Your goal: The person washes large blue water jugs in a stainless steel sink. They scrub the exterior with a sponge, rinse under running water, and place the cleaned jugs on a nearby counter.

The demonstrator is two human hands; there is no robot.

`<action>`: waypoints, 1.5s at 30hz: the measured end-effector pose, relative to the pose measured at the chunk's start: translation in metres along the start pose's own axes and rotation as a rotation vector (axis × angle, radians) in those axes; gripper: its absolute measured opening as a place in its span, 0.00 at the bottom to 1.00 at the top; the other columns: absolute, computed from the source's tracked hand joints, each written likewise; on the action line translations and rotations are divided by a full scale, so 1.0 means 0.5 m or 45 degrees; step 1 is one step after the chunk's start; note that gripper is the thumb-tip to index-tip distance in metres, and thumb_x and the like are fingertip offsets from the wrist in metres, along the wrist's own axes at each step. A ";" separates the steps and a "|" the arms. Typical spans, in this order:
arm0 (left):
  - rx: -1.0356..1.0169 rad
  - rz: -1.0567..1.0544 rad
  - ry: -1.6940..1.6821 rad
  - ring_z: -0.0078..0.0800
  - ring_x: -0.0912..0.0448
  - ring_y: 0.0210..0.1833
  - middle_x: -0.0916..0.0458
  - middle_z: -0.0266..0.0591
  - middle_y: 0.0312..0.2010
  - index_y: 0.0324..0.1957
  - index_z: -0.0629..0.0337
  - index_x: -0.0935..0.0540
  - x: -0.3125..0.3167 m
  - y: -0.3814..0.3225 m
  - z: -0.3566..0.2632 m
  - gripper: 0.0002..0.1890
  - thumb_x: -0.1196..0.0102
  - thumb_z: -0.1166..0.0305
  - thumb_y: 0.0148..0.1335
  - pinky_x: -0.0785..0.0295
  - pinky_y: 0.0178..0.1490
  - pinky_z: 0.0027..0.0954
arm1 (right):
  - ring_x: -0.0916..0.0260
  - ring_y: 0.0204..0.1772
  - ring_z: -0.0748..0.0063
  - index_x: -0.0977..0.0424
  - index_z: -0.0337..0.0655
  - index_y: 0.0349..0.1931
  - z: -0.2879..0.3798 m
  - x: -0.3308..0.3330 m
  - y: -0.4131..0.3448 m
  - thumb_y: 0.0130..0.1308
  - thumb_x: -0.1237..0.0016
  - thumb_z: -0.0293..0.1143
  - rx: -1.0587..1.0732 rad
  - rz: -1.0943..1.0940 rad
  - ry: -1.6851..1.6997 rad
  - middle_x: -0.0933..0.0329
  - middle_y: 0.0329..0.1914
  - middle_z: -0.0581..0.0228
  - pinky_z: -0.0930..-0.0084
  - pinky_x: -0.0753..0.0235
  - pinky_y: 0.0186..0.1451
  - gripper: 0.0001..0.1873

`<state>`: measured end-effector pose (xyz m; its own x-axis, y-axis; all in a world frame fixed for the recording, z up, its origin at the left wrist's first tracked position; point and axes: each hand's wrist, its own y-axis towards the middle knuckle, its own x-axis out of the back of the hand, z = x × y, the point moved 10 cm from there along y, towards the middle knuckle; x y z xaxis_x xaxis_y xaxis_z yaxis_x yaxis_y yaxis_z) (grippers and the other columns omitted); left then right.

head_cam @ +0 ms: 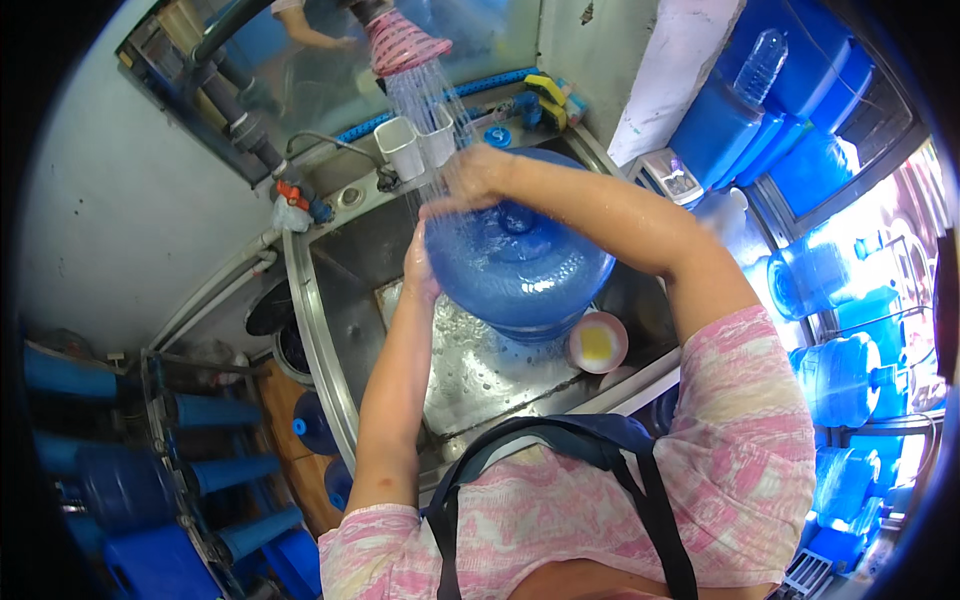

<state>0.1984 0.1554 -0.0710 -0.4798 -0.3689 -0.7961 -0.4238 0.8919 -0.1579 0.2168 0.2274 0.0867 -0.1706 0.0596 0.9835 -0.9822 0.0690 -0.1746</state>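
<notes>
A large blue plastic water jug (525, 262) stands in the stainless steel sink (480, 375), its short neck facing up towards me. My left hand (424, 259) holds the jug's left side, the fingers partly hidden along it. My right hand (472, 180) is over the far left shoulder of the jug, blurred and wet; its exact finger pose is unclear. Water pours over this hand and the jug from a pipe outlet wrapped in pink striped cloth (405, 45). Beside the jug's base sits a pink bowl (611, 341) with a yellow sponge (598, 343) in it.
Two white plastic holders (399, 146) stand on the sink's back ledge near a blue cap (496, 136). Yellow sponges (547, 97) lie in the back corner. A red-handled valve (292, 195) is at left. Several blue jugs (832, 382) line the right; racks (225, 442) stand lower left.
</notes>
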 end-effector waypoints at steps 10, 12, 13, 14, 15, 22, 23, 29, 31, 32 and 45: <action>-0.687 -0.509 0.606 0.38 0.51 0.81 0.52 0.53 0.80 0.78 0.72 0.55 -0.111 -0.232 0.040 0.41 0.56 0.51 0.79 0.58 0.82 0.37 | 0.24 0.64 0.39 0.23 0.41 0.62 -0.268 -0.004 -0.082 0.76 0.67 0.61 -0.842 -0.159 0.169 0.24 0.65 0.41 0.36 0.25 0.61 0.35; -0.686 -0.487 0.582 0.39 0.51 0.82 0.52 0.54 0.80 0.78 0.73 0.54 -0.089 -0.193 0.032 0.41 0.59 0.50 0.80 0.59 0.82 0.37 | 0.32 0.71 0.38 0.31 0.46 0.69 -0.204 -0.002 -0.103 0.75 0.65 0.63 -0.571 -0.271 -0.023 0.31 0.71 0.42 0.38 0.30 0.66 0.35; -0.690 -0.475 0.565 0.39 0.52 0.82 0.52 0.55 0.80 0.78 0.73 0.53 -0.068 -0.159 0.017 0.41 0.60 0.49 0.80 0.60 0.82 0.37 | 0.37 0.74 0.37 0.35 0.48 0.72 -0.162 0.004 -0.116 0.75 0.64 0.64 -0.408 -0.365 -0.111 0.35 0.74 0.42 0.38 0.32 0.69 0.37; -0.557 -0.513 0.528 0.40 0.45 0.80 0.45 0.54 0.78 0.77 0.73 0.47 -0.030 -0.112 0.013 0.38 0.64 0.48 0.81 0.52 0.81 0.38 | 0.43 0.77 0.36 0.36 0.51 0.73 -0.109 0.011 -0.122 0.74 0.63 0.64 -0.169 -0.455 -0.111 0.41 0.77 0.43 0.35 0.38 0.71 0.37; -0.587 -0.387 0.460 0.41 0.42 0.78 0.41 0.54 0.75 0.75 0.73 0.44 -0.021 -0.076 0.009 0.38 0.63 0.46 0.80 0.48 0.80 0.39 | 0.49 0.80 0.35 0.36 0.54 0.74 -0.056 0.009 -0.130 0.73 0.61 0.65 0.060 -0.487 -0.127 0.47 0.81 0.44 0.32 0.43 0.73 0.37; -0.251 -0.222 0.346 0.42 0.35 0.73 0.24 0.45 0.65 0.68 0.59 0.27 0.143 0.171 -0.055 0.31 0.62 0.46 0.78 0.38 0.72 0.52 | 0.37 0.74 0.40 0.21 0.45 0.59 0.180 -0.025 -0.125 0.64 0.56 0.74 0.927 -0.130 -0.069 0.32 0.72 0.46 0.40 0.42 0.75 0.42; -0.112 -0.412 0.477 0.43 0.38 0.76 0.25 0.44 0.67 0.68 0.56 0.27 0.191 0.182 -0.082 0.30 0.63 0.46 0.78 0.41 0.74 0.56 | 0.34 0.72 0.41 0.19 0.44 0.55 0.191 -0.045 -0.111 0.62 0.56 0.76 0.921 0.048 -0.052 0.28 0.69 0.45 0.43 0.40 0.74 0.43; -0.104 -0.890 0.112 0.49 0.38 0.76 0.25 0.48 0.68 0.62 0.62 0.22 0.330 0.129 -0.331 0.49 0.71 0.25 0.66 0.62 0.78 0.62 | 0.21 0.60 0.45 0.17 0.38 0.50 0.052 -0.039 0.064 0.64 0.71 0.81 0.005 0.062 -0.020 0.19 0.56 0.43 0.54 0.27 0.67 0.51; -0.142 -0.898 -0.039 0.50 0.38 0.76 0.26 0.48 0.68 0.63 0.64 0.24 0.342 0.121 -0.388 0.53 0.71 0.22 0.63 0.62 0.79 0.61 | 0.23 0.64 0.47 0.18 0.38 0.53 -0.029 -0.014 0.098 0.65 0.73 0.81 -0.200 -0.078 0.044 0.20 0.59 0.42 0.54 0.28 0.68 0.51; -0.158 -0.909 -0.114 0.50 0.39 0.76 0.26 0.49 0.68 0.63 0.65 0.25 0.350 0.115 -0.410 0.54 0.71 0.20 0.62 0.62 0.79 0.61 | 0.24 0.66 0.48 0.18 0.38 0.55 -0.081 -0.024 0.103 0.66 0.74 0.80 -0.320 0.002 0.092 0.21 0.61 0.41 0.54 0.29 0.69 0.52; -0.877 -1.210 0.839 0.46 0.15 0.47 0.12 0.48 0.39 0.43 0.65 0.13 0.487 0.132 -0.613 0.24 0.29 0.52 0.58 0.24 0.53 0.43 | 0.26 0.67 0.43 0.57 0.41 0.81 -0.293 -0.092 -0.334 0.65 0.66 0.78 -0.942 0.217 1.160 0.44 0.79 0.39 0.64 0.15 0.44 0.58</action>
<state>-0.1819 0.0441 -0.0960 0.0183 -0.9962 -0.0853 -0.9998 -0.0176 -0.0092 0.4000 0.3588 0.0636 0.1176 0.7906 0.6010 -0.6172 0.5323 -0.5794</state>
